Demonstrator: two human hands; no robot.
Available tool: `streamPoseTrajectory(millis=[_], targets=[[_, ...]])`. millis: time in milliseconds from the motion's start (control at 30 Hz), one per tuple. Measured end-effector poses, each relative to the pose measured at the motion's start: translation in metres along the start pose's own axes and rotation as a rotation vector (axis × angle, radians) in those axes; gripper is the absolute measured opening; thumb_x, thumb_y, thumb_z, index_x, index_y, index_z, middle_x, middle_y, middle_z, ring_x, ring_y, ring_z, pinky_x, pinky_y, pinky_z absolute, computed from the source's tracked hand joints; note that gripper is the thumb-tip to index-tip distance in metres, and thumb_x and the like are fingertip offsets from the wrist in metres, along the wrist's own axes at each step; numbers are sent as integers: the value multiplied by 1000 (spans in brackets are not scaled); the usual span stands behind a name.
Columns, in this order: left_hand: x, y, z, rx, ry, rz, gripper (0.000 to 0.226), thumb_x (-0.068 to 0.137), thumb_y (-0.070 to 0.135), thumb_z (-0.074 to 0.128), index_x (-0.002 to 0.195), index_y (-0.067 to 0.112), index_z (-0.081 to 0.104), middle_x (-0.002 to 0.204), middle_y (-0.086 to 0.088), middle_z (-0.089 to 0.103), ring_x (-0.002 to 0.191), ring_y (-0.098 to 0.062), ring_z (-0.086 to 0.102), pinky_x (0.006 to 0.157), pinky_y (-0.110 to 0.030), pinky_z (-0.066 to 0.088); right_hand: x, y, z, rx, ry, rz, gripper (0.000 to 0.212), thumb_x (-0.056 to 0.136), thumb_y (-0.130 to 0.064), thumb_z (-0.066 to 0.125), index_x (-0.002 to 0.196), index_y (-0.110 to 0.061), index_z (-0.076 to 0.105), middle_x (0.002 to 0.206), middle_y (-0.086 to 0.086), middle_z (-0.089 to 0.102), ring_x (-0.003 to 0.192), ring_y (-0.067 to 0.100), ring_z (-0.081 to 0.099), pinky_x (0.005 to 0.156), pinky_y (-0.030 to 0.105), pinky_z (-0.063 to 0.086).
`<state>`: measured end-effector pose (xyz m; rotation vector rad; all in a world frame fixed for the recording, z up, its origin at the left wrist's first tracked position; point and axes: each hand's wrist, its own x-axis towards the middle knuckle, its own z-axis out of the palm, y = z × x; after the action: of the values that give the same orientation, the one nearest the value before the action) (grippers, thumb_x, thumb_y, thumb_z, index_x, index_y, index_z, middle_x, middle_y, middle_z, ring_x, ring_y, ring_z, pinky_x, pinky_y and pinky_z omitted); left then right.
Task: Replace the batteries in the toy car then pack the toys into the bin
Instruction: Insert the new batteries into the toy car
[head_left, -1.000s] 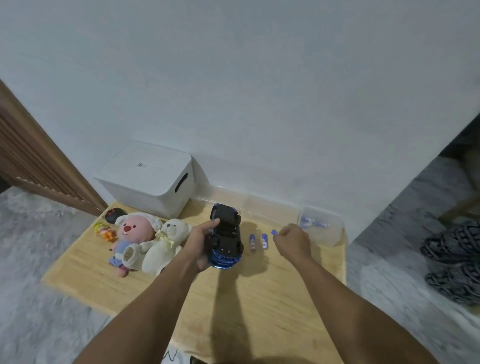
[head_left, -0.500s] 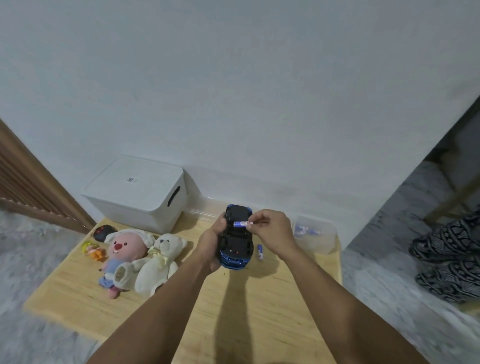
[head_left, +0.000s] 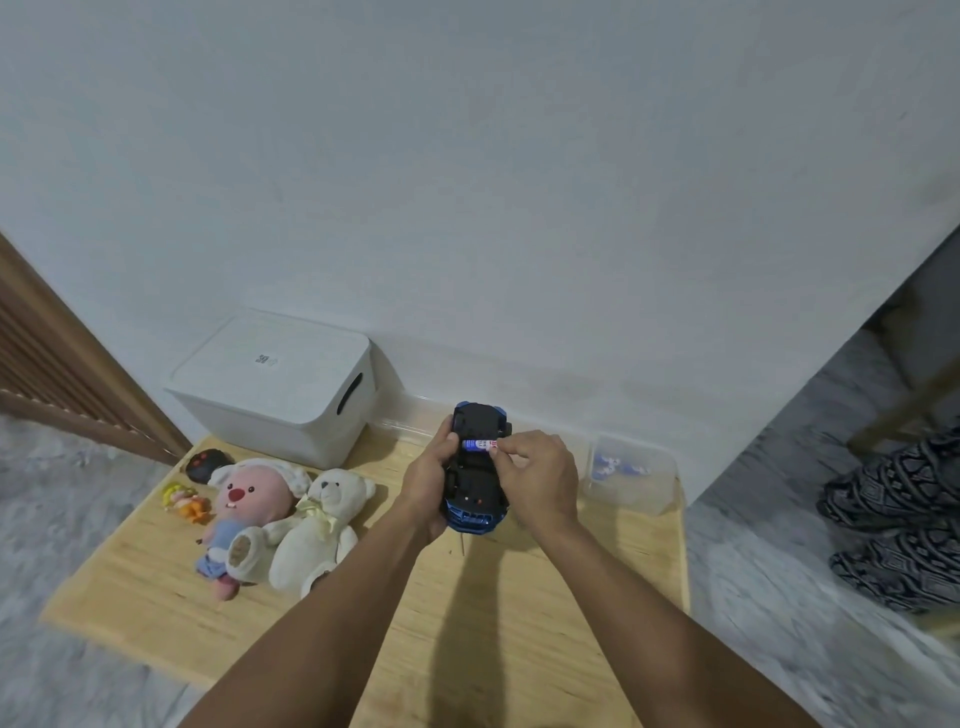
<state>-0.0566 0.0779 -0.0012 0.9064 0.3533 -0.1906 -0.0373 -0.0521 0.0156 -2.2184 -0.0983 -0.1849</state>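
Head view: at the far left of the wooden table (head_left: 467, 649) stands one white lidded bin (head_left: 275, 384). Near it lie four toys: a dark round one (head_left: 205, 464), a small yellow-orange figure (head_left: 184, 500), a pink plush (head_left: 244, 514) and a cream teddy bear (head_left: 319, 525). In the middle, the left hand (head_left: 426, 486) grips one toy car (head_left: 475, 467), held upside down above the table; its underside is black with a glossy blue rim. The right hand (head_left: 540, 478) pinches one blue battery (head_left: 479, 445), lying crosswise on the underside. At the far right sits one clear container (head_left: 631, 475); its blue contents are too blurred to count.
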Motion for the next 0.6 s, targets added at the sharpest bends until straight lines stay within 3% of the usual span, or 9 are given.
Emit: streamPoseTrajectory(millis=[133,400,500,600], targets=[[4,0,0,24,39,34,42,104,26,27,136,30,53,127,-15,64,118,-40,58,98,-55,47,-4,3,2,-31,-37,-77,25,85,-13,61,105,-13,74,96,-1,63,96,17,52,85,28,47],[-1,-2,3,112,79,68,41,103,24,28,131,30,58,122,-15,67,110,-39,62,93,-52,49,-7,11,2,-84,-159,-129,30,89,-14,53,114,-14,70,103,-1,54,97,17,55,85,29,49],[-4,-2,1,174,122,86,39,104,21,29,126,30,61,112,-13,71,97,-35,67,86,-50,53,-4,18,4,-132,-281,-126,32,92,-14,49,119,-19,68,107,-1,53,101,16,52,86,28,46],[-5,-1,-6,208,170,80,38,103,18,31,113,33,63,102,-8,73,84,-30,68,74,-43,57,0,28,5,26,-301,22,36,95,-5,45,116,-21,69,108,0,57,102,14,55,87,19,42]])
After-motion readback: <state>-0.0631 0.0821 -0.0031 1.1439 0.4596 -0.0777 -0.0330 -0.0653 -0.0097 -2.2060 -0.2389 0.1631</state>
